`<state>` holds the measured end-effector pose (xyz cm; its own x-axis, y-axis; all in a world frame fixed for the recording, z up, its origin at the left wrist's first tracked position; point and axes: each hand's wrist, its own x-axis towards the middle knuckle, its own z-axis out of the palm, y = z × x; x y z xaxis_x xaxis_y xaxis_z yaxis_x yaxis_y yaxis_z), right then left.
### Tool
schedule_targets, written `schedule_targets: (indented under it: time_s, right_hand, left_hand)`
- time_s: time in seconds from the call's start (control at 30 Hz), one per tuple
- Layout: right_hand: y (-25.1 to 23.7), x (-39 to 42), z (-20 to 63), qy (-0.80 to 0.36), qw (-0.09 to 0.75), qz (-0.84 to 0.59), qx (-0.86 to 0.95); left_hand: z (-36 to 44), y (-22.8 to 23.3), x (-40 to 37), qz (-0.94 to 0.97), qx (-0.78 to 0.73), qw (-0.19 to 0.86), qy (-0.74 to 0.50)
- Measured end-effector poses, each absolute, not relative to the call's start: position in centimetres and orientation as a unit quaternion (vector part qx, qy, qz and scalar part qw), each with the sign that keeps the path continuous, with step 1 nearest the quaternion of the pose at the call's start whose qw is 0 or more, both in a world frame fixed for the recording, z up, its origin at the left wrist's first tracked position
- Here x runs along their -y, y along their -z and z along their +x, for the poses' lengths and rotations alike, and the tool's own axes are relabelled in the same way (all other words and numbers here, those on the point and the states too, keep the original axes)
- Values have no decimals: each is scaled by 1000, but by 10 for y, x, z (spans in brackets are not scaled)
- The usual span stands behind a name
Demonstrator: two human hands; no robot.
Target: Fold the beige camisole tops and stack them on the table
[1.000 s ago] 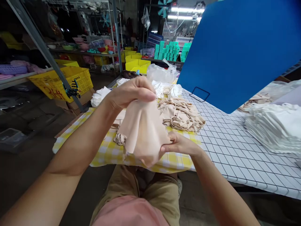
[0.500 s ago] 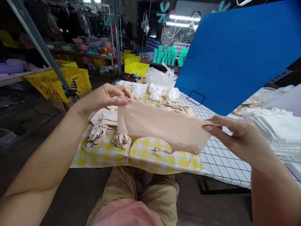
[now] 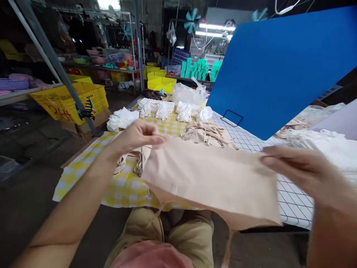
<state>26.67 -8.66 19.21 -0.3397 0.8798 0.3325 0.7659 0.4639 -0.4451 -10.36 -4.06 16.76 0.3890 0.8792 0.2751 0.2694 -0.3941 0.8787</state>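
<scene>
Checked tablecloth (image 3: 83,175); yellow basket (image 3: 71,98) in dim room (image 3: 152,16) — left hand (image 3: 138,137) and right hand (image 3: 305,169) pinch beige fabric (image 3: 212,175).

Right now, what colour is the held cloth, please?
The cloth is pale beige; the head view shows it best.

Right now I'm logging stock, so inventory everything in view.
Fabric piece: one, beige, centre
Loose pile: one, beige, behind fabric
Beige bundles: count unclear, beige, behind fabric's left
White bundles: several, white, upper middle
White stack: one, white, far right
Checked cloth: one, yellow-white, under bundles
Grid cloth: one, white, right
Panel: one, blue, upper right
Plastic bag: one, translucent, behind bundles
Marked crate: one, yellow, left
Bins: several, yellow, background
Boxes: many, teal, background
Fans: three, light blue, background
Left hand: one, fabric's left end
Right hand: one, right end
</scene>
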Motion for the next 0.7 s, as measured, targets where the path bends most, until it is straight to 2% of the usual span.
schedule_targets:
  time_s: [0.1,0.23,0.33,0.57,0.7]
  right_hand:
    - [-132,53,248,-204,152,-512,820]
    - [-45,12,250,-149,61,-569,807]
    - [-18,-3,258,-125,62,-589,796]
    - [-16,-23,257,-83,102,-611,781]
    - [8,-10,237,0,158,-634,757]
  left_hand:
    - [-78,-100,13,754,-477,349,-287]
    - [-40,-36,-9,747,-595,250,-160]
    - [-27,-20,-20,736,-618,230,-152]
    - [-20,-10,-41,727,-645,170,-166]
    - [-10,0,-26,741,-646,80,-169]
